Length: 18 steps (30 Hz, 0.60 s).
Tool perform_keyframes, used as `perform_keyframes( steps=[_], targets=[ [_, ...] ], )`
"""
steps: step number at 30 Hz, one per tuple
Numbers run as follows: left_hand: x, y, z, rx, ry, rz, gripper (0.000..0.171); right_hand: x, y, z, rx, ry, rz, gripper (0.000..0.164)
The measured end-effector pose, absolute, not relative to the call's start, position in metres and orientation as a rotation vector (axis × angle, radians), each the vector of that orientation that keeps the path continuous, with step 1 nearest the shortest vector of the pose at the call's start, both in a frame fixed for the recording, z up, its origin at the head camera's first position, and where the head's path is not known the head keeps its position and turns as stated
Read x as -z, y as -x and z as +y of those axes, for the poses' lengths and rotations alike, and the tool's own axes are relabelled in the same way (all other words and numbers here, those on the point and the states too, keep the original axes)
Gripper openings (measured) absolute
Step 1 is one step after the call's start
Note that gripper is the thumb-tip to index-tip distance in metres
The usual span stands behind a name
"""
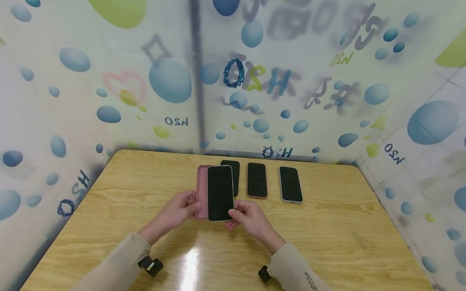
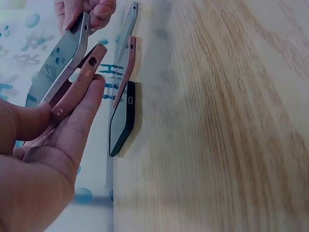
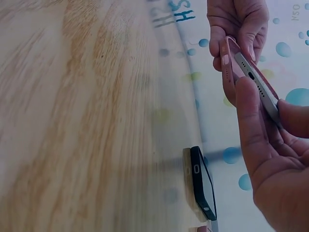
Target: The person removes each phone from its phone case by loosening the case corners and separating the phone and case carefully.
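Observation:
My left hand (image 1: pixel 182 208) grips the left side of a pink phone case (image 1: pixel 202 190), thumb on the rim and fingers beneath. A phone (image 1: pixel 220 194) with a dark screen and silver edge is pinched at its lower right corner by my right hand (image 1: pixel 251 220). Held above the table, the phone lies over the right part of the case in the head view. Seen from the left wrist, the silver frame (image 2: pixel 79 50) is tilted and its near end stands apart from the case's wall (image 2: pixel 82 82). The right wrist view shows the phone's bottom edge (image 3: pixel 258 84) partly inside the case.
Behind the held phone, a black-edged phone (image 1: pixel 235 178) lies partly hidden on the wooden table (image 1: pixel 327 234). To its right are a pink-edged phone (image 1: pixel 257 180) and a light-edged phone (image 1: pixel 291 184). A patterned curtain (image 1: pixel 233 121) hangs along the table's back edge.

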<state>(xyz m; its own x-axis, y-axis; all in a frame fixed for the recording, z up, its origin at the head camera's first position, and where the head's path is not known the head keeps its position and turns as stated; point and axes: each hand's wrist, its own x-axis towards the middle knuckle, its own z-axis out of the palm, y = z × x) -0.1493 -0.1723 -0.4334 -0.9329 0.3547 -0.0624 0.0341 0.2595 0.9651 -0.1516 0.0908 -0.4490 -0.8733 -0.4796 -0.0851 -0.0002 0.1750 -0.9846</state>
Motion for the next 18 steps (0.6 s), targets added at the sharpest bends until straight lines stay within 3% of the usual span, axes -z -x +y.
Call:
perform_keyframes(
  steps=[18],
  targets=[
    [0.439,0.157,-0.190,-1.754,-0.273,2.362,0.022,0.454,0.151,0.097,1.750,0.452,2.127,0.017]
  ],
)
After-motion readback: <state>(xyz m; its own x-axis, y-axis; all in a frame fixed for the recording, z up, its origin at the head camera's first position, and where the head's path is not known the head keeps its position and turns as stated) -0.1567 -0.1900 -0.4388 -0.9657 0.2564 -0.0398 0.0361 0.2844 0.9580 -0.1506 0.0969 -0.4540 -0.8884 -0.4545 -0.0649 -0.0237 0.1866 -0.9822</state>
